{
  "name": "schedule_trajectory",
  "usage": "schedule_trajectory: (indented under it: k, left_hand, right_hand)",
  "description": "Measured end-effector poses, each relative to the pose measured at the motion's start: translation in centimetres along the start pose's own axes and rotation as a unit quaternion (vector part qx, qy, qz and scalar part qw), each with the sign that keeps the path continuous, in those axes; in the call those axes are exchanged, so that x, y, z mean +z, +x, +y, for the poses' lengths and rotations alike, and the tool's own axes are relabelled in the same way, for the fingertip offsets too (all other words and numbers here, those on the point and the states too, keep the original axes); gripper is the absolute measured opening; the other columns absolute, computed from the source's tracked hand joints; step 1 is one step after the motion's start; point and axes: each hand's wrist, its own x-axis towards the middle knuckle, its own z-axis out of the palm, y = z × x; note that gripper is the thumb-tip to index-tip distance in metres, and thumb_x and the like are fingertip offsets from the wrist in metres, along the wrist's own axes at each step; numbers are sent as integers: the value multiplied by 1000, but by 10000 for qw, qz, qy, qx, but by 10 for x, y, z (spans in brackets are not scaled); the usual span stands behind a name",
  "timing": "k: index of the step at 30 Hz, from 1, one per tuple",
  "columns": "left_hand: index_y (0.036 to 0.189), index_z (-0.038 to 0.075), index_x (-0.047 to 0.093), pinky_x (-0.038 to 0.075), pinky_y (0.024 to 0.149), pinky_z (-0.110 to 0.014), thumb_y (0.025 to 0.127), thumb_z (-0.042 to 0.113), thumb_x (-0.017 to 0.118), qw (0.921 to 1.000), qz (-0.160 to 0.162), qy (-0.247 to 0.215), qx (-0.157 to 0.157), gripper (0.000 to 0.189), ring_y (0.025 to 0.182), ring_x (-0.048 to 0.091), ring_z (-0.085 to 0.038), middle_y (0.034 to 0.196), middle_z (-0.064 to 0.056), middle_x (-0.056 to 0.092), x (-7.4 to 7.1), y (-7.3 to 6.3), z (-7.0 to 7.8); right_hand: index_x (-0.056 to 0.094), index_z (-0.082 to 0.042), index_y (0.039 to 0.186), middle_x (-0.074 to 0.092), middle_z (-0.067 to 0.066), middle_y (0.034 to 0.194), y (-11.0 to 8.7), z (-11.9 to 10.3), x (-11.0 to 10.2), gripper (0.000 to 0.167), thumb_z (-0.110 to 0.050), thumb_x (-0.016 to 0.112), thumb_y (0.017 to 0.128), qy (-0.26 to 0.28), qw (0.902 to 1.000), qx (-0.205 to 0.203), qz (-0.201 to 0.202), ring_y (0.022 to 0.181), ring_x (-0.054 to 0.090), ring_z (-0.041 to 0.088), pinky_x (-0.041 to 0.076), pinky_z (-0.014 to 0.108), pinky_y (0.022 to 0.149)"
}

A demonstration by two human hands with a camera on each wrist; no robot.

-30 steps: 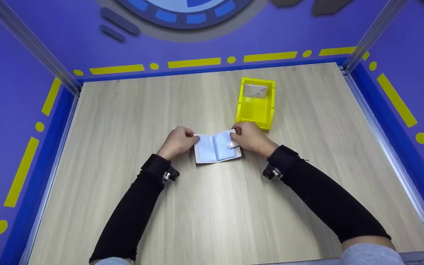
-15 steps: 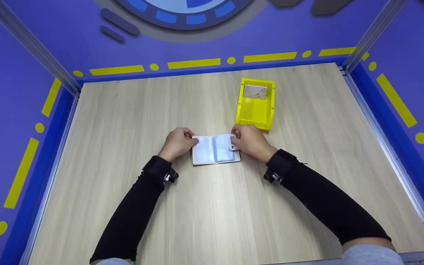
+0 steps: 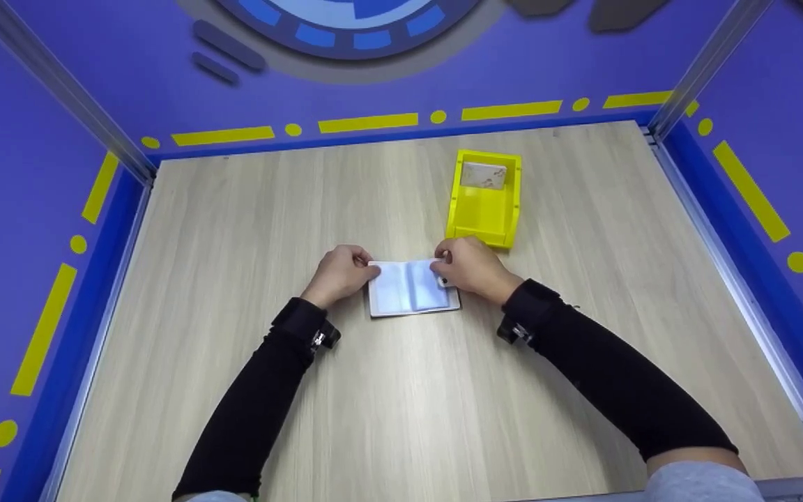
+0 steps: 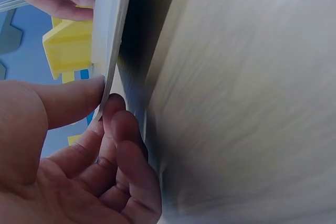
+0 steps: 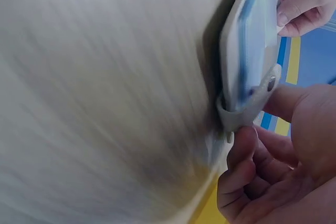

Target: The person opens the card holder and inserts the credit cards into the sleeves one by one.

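Note:
An opened card holder [image 3: 392,289] with pale cover and clear, bluish plastic sleeves lies spread in front of me, its fold running down the middle. My left hand [image 3: 339,274] pinches its left edge near the upper corner; in the left wrist view the thumb lies on top and the fingers beneath. My right hand [image 3: 475,266] pinches the opposite edge beside the snap strap [image 5: 247,109], thumb over the sleeves. The strap, with its metal snap, sticks up at that edge. In both wrist views a dark shadow shows under the cover, between it and the table.
Just beyond my right hand stands a yellow bin [image 3: 485,209] with a pale patterned card [image 3: 483,175] leaning against its far wall. The wooden table [image 3: 234,209] is bounded by blue-purple panels [image 3: 373,90] at the back and sides.
The card holder has come slightly toward me and lies flatter, its right half lower than before. My right fingers have shifted a little inward over the sleeves; both hands keep their pinch.

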Motion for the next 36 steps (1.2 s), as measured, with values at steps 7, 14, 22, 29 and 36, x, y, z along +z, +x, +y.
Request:
schedule_trajectory:
  k: [7,14,22,29,36]
  left_hand:
    - [107,9,77,44,72,-28,98,25,77,10000,-54,-27,-30,19,78,57,-14,89,3,64,1,-1,1]
    - [107,9,77,44,75,-28,98,25,77,10000,-32,-6,-37,19,80,57,-15,90,3,64,1,0,1]
    - [109,8,77,44,75,-29,99,25,77,10000,-39,13,-38,20,80,57,-15,89,3,63,2,0,0]
    - [109,8,77,44,73,-28,100,26,76,10000,-75,10,-17,20,77,56,-14,88,3,63,2,-2,0]
    - [109,10,77,45,69,-27,100,27,76,9999,-112,7,-122,19,73,56,-13,86,3,64,2,-2,1]
  right_hand:
    - [82,-4,117,78,8,94,0,-1,0,25,-25,76,104,-407,9984,-332,196,87,68,22,56,38,81]
    - [82,-5,114,76,7,93,-1,-3,0,24,-26,77,104,-585,9972,-351,295,87,67,23,55,38,80]
    - [83,-5,115,78,7,95,-2,-4,2,24,-25,76,105,-1060,9917,-601,400,88,67,23,57,43,86]
    - [83,-5,112,78,8,95,-2,-3,4,22,-25,77,104,-1034,9912,-648,507,88,68,24,57,43,85]
    - [77,-10,98,71,4,84,0,1,2,17,-26,76,104,-431,9984,-208,298,81,64,21,49,33,73]
